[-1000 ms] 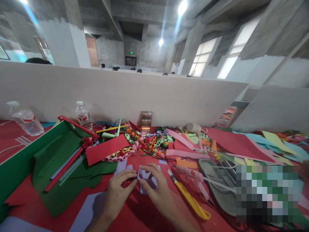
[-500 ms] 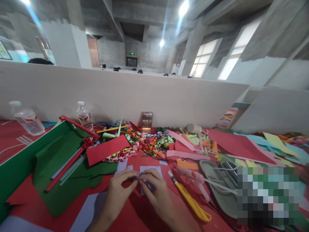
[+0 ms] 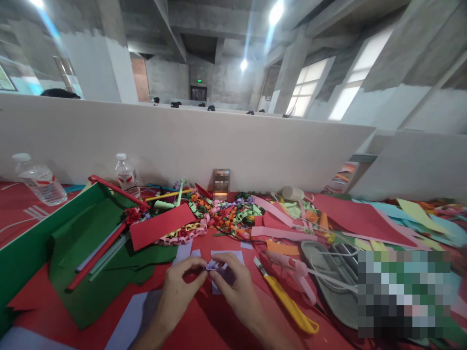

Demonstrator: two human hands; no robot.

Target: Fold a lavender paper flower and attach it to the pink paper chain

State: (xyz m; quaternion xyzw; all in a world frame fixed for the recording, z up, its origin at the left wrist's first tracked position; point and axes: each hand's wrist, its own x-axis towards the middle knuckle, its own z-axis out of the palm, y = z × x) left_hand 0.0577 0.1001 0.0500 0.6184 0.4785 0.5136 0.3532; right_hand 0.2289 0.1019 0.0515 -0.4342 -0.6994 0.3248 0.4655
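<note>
Between the fingertips of both hands is a small folded piece of purple paper (image 3: 212, 265), partly covered by the fingers. My left hand (image 3: 184, 283) pinches its left side with thumb and forefinger. On its right side, my right hand (image 3: 233, 279) grips it with thumb and fingers, which curl over the top. Flat on the red table below them lies a purple paper sheet (image 3: 216, 288), mostly hidden by my right hand. To the right of my right hand rest a yellow utility knife (image 3: 288, 301) and a pink glue gun (image 3: 292, 266).
Chains of coloured paper links (image 3: 219, 214) are heaped behind the hands. A red paper strip (image 3: 162, 226) and green paper (image 3: 83, 248) lie left. A grey tray (image 3: 317, 279) with cords stands right. Two water bottles (image 3: 127, 176) stand near the white partition (image 3: 182, 141).
More of the folded purple paper shows between my fingertips, its pointed edges standing up. My right fingers have lifted and curled slightly more; both hands stay in nearly the same place.
</note>
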